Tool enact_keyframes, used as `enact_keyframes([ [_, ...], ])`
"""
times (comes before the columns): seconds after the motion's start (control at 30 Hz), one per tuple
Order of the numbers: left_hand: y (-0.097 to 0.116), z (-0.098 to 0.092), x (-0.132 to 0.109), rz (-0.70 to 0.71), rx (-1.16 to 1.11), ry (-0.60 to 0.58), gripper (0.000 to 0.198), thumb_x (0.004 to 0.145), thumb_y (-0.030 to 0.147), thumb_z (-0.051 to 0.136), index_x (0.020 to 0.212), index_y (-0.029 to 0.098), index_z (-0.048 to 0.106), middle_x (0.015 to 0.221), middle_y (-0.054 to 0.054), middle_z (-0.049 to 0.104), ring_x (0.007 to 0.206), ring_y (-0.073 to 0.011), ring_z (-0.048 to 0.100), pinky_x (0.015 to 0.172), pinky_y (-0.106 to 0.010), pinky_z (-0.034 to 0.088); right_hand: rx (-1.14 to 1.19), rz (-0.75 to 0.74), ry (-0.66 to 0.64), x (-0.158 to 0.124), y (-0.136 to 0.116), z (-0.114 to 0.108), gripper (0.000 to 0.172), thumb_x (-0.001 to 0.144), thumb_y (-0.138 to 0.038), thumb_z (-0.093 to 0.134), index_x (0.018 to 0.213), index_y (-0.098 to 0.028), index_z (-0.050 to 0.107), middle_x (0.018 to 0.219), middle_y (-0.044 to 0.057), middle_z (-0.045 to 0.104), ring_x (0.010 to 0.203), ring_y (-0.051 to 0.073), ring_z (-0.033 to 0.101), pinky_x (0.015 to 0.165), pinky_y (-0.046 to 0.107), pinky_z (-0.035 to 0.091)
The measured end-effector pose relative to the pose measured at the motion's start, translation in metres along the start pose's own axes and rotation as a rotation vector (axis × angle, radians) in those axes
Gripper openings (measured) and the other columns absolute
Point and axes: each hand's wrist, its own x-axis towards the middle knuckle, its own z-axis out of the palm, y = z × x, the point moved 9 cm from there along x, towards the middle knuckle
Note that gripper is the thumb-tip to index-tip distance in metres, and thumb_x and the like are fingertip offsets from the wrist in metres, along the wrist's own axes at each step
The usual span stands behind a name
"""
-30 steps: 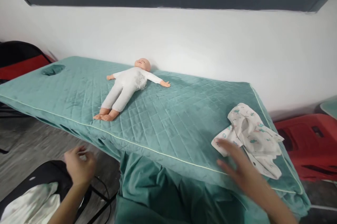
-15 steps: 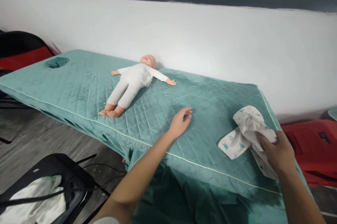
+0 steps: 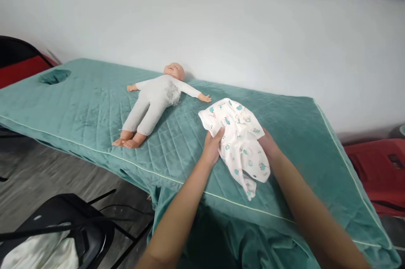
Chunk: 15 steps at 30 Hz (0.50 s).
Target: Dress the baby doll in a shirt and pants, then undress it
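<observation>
A white baby garment (image 3: 238,136) with small teal prints is held over the middle of the teal quilted bed (image 3: 95,104). My left hand (image 3: 212,146) grips its left edge, fingers closed on the cloth. My right hand (image 3: 268,144) holds the right side from behind, mostly hidden by the fabric. A baby doll (image 3: 155,99) in a white suit lies on its back to the left of the garment, arms spread, head toward the wall.
A white wall runs behind the bed. A black folding chair (image 3: 60,231) with white cloth on it stands at lower left. Red seats sit at far right (image 3: 379,168) and far left (image 3: 19,68). The bed has a face hole (image 3: 54,76) at its left end.
My right hand carried the garment from the bed's right end to the middle, beside the doll. My left hand came up from the chair and took hold of the garment's left edge.
</observation>
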Motion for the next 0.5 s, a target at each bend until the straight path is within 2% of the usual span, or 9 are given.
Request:
enact_keyframes([
  [0.07,-0.003,-0.002,0.004,-0.042,-0.078,0.038,0.064,0.078,0.050,0.078,0.130,0.017,0.061,0.142,-0.014,0.061,0.133,-0.0283,0.057,0.116,-0.045,0.043,0.092,0.138,0.032,0.005,0.026,-0.006,0.036,0.080,-0.044,0.069,0.100,-0.015,0.071,0.090,0.004,0.075,0.084,0.019,0.070,0.078,0.033,0.056],
  [0.13,-0.005,-0.002,0.007,-0.040,-0.120,0.038,0.056,0.081,0.049,0.075,0.125,0.016,0.064,0.140,-0.013,0.062,0.133,-0.0273,0.057,0.115,-0.043,0.044,0.200,0.182,0.138,0.006,0.037,-0.024,0.032,0.080,-0.043,0.068,0.101,-0.019,0.068,0.102,0.003,0.073,0.091,0.019,0.069,0.081,0.033,0.056],
  [0.2,-0.003,-0.003,0.009,0.006,-0.098,0.046,0.052,0.084,0.051,0.071,0.121,0.016,0.066,0.137,-0.012,0.065,0.131,-0.0256,0.059,0.111,-0.040,0.046,0.194,0.072,0.252,0.000,0.025,-0.045,0.030,0.082,-0.043,0.069,0.103,-0.021,0.065,0.115,0.003,0.070,0.106,0.020,0.066,0.089,0.035,0.055],
  [0.27,0.002,-0.009,0.007,0.081,0.028,0.097,0.047,0.086,0.056,0.067,0.112,0.016,0.069,0.125,-0.010,0.071,0.121,-0.0227,0.064,0.103,-0.035,0.049,0.062,-0.103,0.274,-0.015,-0.003,-0.052,0.031,0.085,-0.040,0.068,0.110,-0.023,0.063,0.127,0.005,0.065,0.121,0.022,0.060,0.099,0.040,0.051],
  [0.3,0.006,-0.013,0.005,0.127,0.120,0.136,0.045,0.087,0.058,0.064,0.104,0.017,0.070,0.115,-0.008,0.074,0.112,-0.0205,0.067,0.097,-0.032,0.051,-0.031,-0.182,0.228,-0.025,-0.018,-0.046,0.033,0.086,-0.038,0.068,0.115,-0.023,0.062,0.131,0.006,0.063,0.126,0.023,0.057,0.103,0.043,0.048],
  [0.37,0.013,-0.019,-0.001,0.191,0.290,0.211,0.046,0.088,0.061,0.060,0.085,0.016,0.068,0.089,-0.005,0.074,0.089,-0.0156,0.067,0.082,-0.028,0.050,-0.219,-0.296,0.036,-0.052,-0.041,-0.016,0.034,0.088,-0.036,0.067,0.120,-0.026,0.061,0.136,0.006,0.060,0.131,0.026,0.053,0.109,0.049,0.044],
  [0.43,0.017,-0.023,-0.007,0.202,0.352,0.257,0.050,0.086,0.064,0.059,0.073,0.016,0.062,0.070,-0.001,0.066,0.070,-0.0120,0.060,0.069,-0.026,0.047,-0.429,-0.379,-0.224,-0.083,-0.050,0.026,0.038,0.087,-0.034,0.070,0.123,-0.031,0.060,0.143,0.004,0.055,0.137,0.029,0.048,0.118,0.054,0.035],
  [0.5,0.017,-0.026,-0.011,0.180,0.306,0.262,0.050,0.084,0.064,0.062,0.072,0.016,0.062,0.066,0.000,0.062,0.063,-0.0104,0.055,0.064,-0.025,0.044,-0.588,-0.435,-0.356,-0.109,-0.048,0.056,0.047,0.083,-0.034,0.075,0.126,-0.035,0.058,0.153,0.001,0.047,0.145,0.034,0.038,0.124,0.056,0.023],
])
